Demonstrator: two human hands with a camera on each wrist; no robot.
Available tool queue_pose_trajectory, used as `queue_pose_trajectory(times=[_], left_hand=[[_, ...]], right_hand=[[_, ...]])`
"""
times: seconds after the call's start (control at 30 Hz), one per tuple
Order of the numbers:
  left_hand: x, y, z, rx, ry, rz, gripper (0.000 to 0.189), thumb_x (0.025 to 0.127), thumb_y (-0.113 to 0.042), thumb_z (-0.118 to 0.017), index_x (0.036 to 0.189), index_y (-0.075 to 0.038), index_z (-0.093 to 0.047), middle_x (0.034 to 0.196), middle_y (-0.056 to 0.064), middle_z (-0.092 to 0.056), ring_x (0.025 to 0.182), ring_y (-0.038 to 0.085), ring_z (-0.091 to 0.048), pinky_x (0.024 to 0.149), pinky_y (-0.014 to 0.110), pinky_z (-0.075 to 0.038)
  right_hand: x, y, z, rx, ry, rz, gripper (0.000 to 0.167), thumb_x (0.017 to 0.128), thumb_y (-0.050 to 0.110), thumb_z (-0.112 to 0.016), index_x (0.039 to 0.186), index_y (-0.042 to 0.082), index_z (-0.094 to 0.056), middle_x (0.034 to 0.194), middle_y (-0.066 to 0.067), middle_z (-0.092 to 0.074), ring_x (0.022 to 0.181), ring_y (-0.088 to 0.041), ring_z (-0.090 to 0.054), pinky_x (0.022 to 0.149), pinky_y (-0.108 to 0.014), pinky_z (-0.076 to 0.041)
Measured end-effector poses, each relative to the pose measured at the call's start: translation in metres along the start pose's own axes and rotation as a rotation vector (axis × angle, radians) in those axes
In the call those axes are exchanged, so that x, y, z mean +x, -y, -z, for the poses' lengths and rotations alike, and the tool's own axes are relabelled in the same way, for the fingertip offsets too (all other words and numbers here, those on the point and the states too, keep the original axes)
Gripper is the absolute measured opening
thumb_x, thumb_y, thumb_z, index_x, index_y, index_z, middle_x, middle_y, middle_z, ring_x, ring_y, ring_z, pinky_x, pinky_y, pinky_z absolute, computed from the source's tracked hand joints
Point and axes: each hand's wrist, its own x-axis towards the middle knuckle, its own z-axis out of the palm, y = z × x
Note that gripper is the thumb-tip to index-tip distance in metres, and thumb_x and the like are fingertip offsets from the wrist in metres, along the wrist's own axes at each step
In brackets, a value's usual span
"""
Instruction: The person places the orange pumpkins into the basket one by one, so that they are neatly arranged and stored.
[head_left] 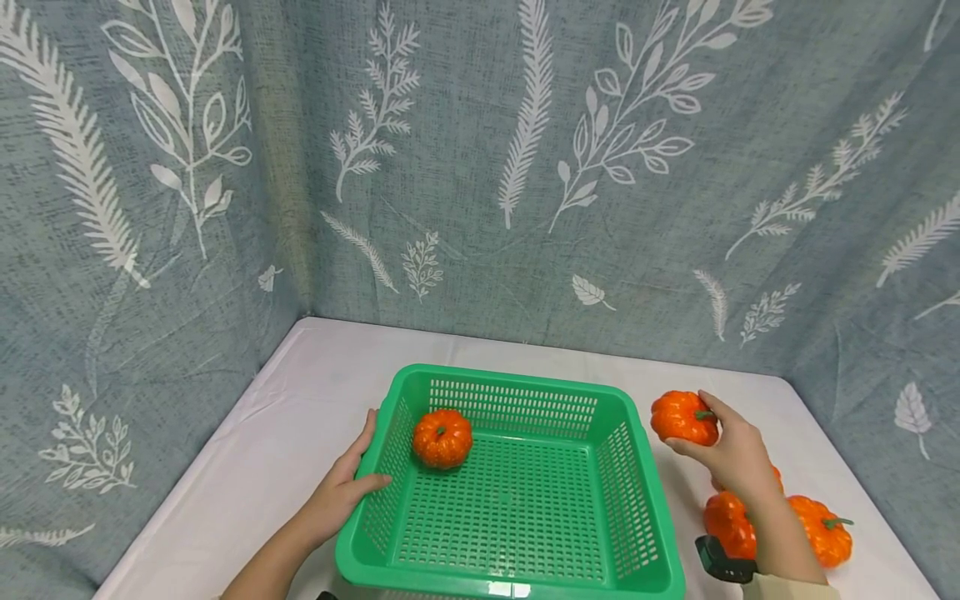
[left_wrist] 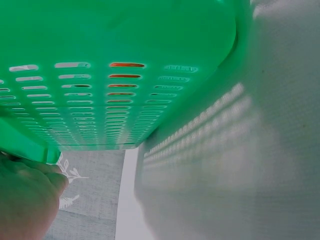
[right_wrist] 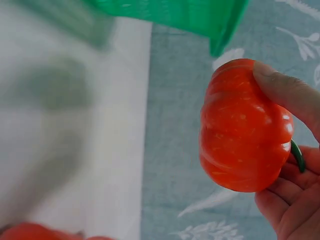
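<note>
A small orange pumpkin (right_wrist: 245, 127) with a green stem is pinched between the thumb and fingers of my right hand (head_left: 731, 450), raised just right of the green basket (head_left: 517, 392). My left hand (head_left: 341, 492) grips the basket's left rim, thumb over the edge and fingers along the outside. Inside the basket, near its back left corner, another pumpkin (head_left: 442, 438) sits upright. In the left wrist view, orange shows through the slots of the basket wall (left_wrist: 125, 100), and only part of the left hand (left_wrist: 30, 195) is visible.
Several more pumpkins (head_left: 821, 531) lie on the white table (head_left: 330, 367) beneath my right forearm, partly hidden by it. A grey-green curtain with white leaf patterns (head_left: 465, 167) hangs behind and along both sides of the table.
</note>
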Motion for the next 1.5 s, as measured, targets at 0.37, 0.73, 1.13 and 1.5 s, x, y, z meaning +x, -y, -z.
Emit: queue_pose_trajectory(times=[0.37, 0.73, 1.13, 1.5], left_hand=[[0.0, 0.0, 0.0, 0.004, -0.001, 0.008, 0.082, 0.087, 0.001, -0.049, 0.148, 0.001, 0.006, 0.154, 0.02, 0.013, 0.139, 0.045, 0.006, 0.103, 0.028, -0.036], [0.0, -0.002, 0.0, 0.003, -0.001, 0.009, 0.083, 0.087, 0.0, -0.049, 0.148, -0.001, 0.006, 0.154, 0.019, 0.014, 0.139, 0.045, 0.006, 0.102, 0.029, -0.039], [0.0, -0.002, 0.0, 0.002, -0.008, 0.012, 0.083, 0.086, -0.001, -0.05, 0.148, -0.001, 0.006, 0.154, 0.019, 0.013, 0.139, 0.045, 0.005, 0.103, 0.032, -0.037], [0.001, -0.001, 0.0, 0.014, -0.01, 0.02, 0.084, 0.087, -0.001, -0.05, 0.148, -0.002, 0.006, 0.155, 0.018, 0.013, 0.14, 0.044, 0.008, 0.101, 0.016, -0.029]], right_hand=[[0.009, 0.046, 0.001, -0.018, -0.051, 0.263, 0.087, 0.076, 0.034, -0.076, 0.141, -0.004, -0.034, 0.135, -0.027, -0.046, 0.118, -0.043, -0.047, 0.092, -0.057, -0.046], [0.014, 0.098, -0.015, 0.026, 0.011, 0.482, 0.077, 0.071, 0.018, -0.08, 0.134, -0.006, -0.042, 0.128, -0.022, -0.054, 0.106, -0.035, -0.057, 0.087, -0.048, -0.052], [0.021, 0.139, -0.06, -0.063, 0.217, 0.627, 0.076, 0.068, 0.018, -0.082, 0.132, -0.002, -0.047, 0.124, -0.013, -0.058, 0.109, -0.027, -0.058, 0.088, -0.039, -0.054], [0.026, 0.152, -0.103, -0.174, 0.367, 0.706, 0.067, 0.067, 0.016, -0.083, 0.124, 0.0, -0.053, 0.116, -0.009, -0.061, 0.105, -0.022, -0.058, 0.088, -0.035, -0.052]])
